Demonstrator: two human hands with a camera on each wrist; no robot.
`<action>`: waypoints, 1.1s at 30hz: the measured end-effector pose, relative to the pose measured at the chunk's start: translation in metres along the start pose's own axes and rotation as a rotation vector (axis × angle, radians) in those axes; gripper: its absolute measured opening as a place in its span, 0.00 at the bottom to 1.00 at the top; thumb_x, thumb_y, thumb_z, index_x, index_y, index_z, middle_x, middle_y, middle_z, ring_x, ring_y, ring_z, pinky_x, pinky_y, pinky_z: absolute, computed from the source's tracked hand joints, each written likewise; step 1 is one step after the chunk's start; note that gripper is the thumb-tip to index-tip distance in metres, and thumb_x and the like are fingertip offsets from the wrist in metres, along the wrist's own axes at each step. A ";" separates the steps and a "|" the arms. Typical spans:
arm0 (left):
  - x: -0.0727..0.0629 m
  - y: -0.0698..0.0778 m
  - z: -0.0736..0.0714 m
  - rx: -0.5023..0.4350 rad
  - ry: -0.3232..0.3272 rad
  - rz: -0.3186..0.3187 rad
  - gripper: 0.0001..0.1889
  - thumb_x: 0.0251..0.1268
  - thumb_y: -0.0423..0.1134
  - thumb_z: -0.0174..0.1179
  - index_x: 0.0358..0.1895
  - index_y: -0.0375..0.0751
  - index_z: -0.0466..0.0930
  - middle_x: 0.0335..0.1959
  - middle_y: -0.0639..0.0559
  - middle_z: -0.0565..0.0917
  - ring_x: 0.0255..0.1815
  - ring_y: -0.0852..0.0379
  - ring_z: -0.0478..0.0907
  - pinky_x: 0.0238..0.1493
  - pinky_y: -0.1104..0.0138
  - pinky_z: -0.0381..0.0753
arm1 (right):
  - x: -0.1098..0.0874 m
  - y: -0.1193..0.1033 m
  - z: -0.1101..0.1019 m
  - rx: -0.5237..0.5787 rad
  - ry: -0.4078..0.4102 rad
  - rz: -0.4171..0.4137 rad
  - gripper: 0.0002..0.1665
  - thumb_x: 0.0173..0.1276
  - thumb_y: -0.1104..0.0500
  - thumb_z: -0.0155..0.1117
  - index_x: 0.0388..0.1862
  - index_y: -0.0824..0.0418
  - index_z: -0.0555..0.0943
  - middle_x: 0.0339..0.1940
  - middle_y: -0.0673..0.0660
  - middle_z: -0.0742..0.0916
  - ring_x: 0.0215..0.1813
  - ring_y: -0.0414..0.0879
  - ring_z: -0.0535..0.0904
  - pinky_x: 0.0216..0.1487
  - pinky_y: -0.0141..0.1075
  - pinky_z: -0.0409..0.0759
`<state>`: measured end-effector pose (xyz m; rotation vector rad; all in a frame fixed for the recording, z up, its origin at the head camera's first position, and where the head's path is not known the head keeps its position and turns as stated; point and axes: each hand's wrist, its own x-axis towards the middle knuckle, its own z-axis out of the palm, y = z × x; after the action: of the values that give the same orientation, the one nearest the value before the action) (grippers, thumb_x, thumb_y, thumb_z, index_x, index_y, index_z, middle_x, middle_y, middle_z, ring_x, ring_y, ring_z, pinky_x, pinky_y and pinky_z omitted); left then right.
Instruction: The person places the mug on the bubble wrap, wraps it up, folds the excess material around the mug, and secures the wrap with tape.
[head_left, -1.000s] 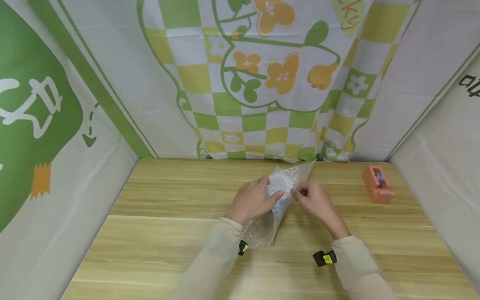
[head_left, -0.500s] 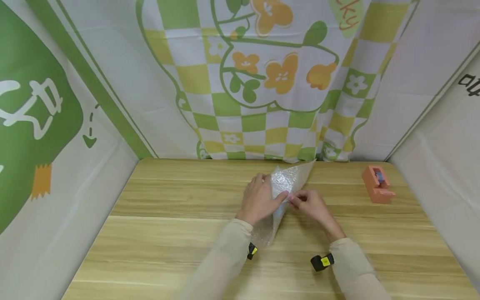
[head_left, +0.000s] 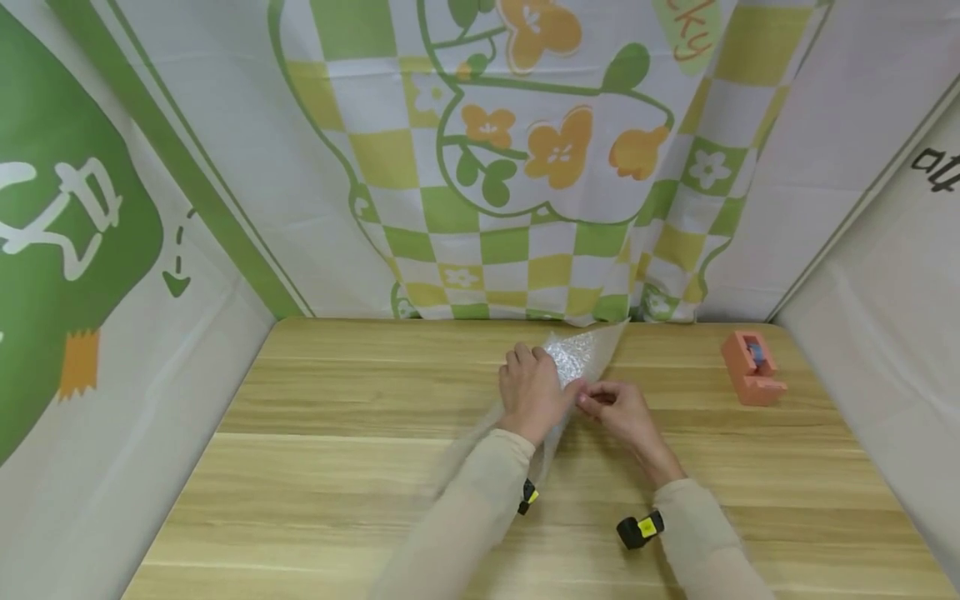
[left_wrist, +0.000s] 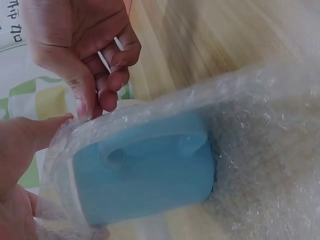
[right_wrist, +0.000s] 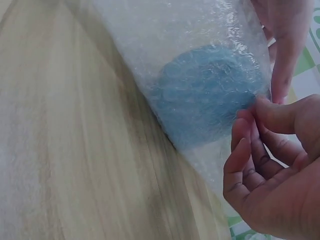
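A blue mug (left_wrist: 145,185) with a handle lies on its side inside clear bubble wrap (head_left: 592,350), seen through the film in both wrist views. My left hand (head_left: 531,392) holds the mug's rim end through the wrap, thumb on one side and fingers on the other. Beside that thumb, my right hand (head_left: 628,417) pinches an edge of the bubble wrap between thumb and index finger, its other fingers loosely curled. In the head view the left hand and sleeve cover the mug and part of the wrap.
An orange tape dispenser (head_left: 752,368) with a blue roll stands at the right rear of the wooden table (head_left: 315,492). A patterned cloth (head_left: 487,250) hangs behind the table's back edge, and printed panels rise on both sides.
My left hand has shifted right and turned more upright over the wrapped mug. The right hand has come slightly left, up to the left thumb, and now pinches the wrap there.
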<state>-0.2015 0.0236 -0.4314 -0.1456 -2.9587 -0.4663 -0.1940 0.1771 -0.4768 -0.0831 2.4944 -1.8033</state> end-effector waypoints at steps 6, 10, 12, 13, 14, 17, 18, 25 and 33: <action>0.001 0.002 0.001 -0.005 0.005 -0.025 0.39 0.52 0.69 0.69 0.47 0.32 0.80 0.40 0.43 0.74 0.44 0.47 0.72 0.42 0.58 0.74 | -0.002 0.004 -0.002 -0.052 -0.020 -0.097 0.06 0.62 0.77 0.68 0.38 0.79 0.82 0.34 0.67 0.87 0.37 0.53 0.84 0.38 0.32 0.83; 0.002 0.000 -0.001 0.008 -0.024 -0.005 0.38 0.49 0.68 0.72 0.44 0.34 0.79 0.39 0.44 0.74 0.44 0.47 0.72 0.42 0.57 0.74 | -0.006 0.003 -0.006 -0.165 0.011 -0.138 0.05 0.63 0.75 0.68 0.38 0.75 0.83 0.33 0.65 0.87 0.36 0.56 0.83 0.37 0.31 0.81; 0.002 -0.002 -0.002 0.005 -0.050 0.007 0.36 0.48 0.67 0.74 0.43 0.35 0.79 0.40 0.44 0.74 0.44 0.48 0.72 0.43 0.57 0.73 | -0.007 0.002 -0.009 -0.219 0.052 -0.158 0.04 0.63 0.74 0.68 0.38 0.73 0.84 0.32 0.62 0.87 0.35 0.53 0.83 0.35 0.30 0.80; 0.003 -0.003 -0.003 -0.003 -0.063 0.014 0.35 0.47 0.65 0.74 0.42 0.36 0.79 0.40 0.45 0.74 0.44 0.48 0.72 0.44 0.56 0.73 | -0.008 0.001 -0.010 -0.244 0.076 -0.173 0.04 0.63 0.74 0.69 0.38 0.72 0.85 0.31 0.61 0.87 0.34 0.52 0.83 0.35 0.29 0.80; 0.003 -0.004 -0.004 -0.016 -0.080 0.021 0.34 0.48 0.64 0.75 0.42 0.37 0.79 0.40 0.45 0.74 0.45 0.48 0.71 0.45 0.56 0.73 | -0.008 0.000 -0.011 -0.266 0.099 -0.193 0.04 0.63 0.74 0.69 0.37 0.71 0.85 0.30 0.60 0.87 0.33 0.50 0.82 0.34 0.29 0.79; 0.003 -0.007 -0.008 -0.051 -0.115 0.042 0.31 0.47 0.61 0.77 0.40 0.38 0.79 0.42 0.45 0.75 0.46 0.49 0.71 0.48 0.55 0.73 | -0.009 -0.002 -0.014 -0.323 0.152 -0.290 0.06 0.60 0.75 0.70 0.36 0.69 0.85 0.29 0.58 0.86 0.33 0.48 0.81 0.33 0.31 0.79; 0.004 -0.008 -0.009 -0.064 -0.125 0.050 0.30 0.47 0.60 0.78 0.40 0.38 0.80 0.44 0.45 0.75 0.48 0.48 0.72 0.50 0.54 0.73 | -0.009 -0.003 -0.015 -0.344 0.160 -0.324 0.07 0.60 0.75 0.71 0.36 0.68 0.85 0.30 0.57 0.86 0.33 0.48 0.81 0.33 0.32 0.79; 0.004 -0.015 -0.015 -0.095 -0.178 0.113 0.36 0.48 0.56 0.79 0.57 0.36 0.81 0.60 0.44 0.78 0.61 0.46 0.73 0.63 0.50 0.71 | -0.014 -0.009 -0.020 -0.501 0.166 -0.506 0.11 0.56 0.74 0.75 0.38 0.65 0.87 0.37 0.57 0.85 0.39 0.52 0.80 0.36 0.44 0.82; 0.005 -0.022 -0.018 -0.096 -0.229 0.203 0.42 0.46 0.52 0.81 0.65 0.36 0.78 0.65 0.45 0.77 0.65 0.45 0.74 0.70 0.50 0.67 | -0.019 -0.011 -0.022 -0.643 0.172 -0.660 0.15 0.53 0.72 0.79 0.39 0.64 0.87 0.41 0.58 0.83 0.44 0.54 0.79 0.39 0.46 0.80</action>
<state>-0.2071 -0.0025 -0.4202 -0.5381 -3.0952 -0.6001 -0.1765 0.1960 -0.4596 -0.9021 3.3361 -1.0537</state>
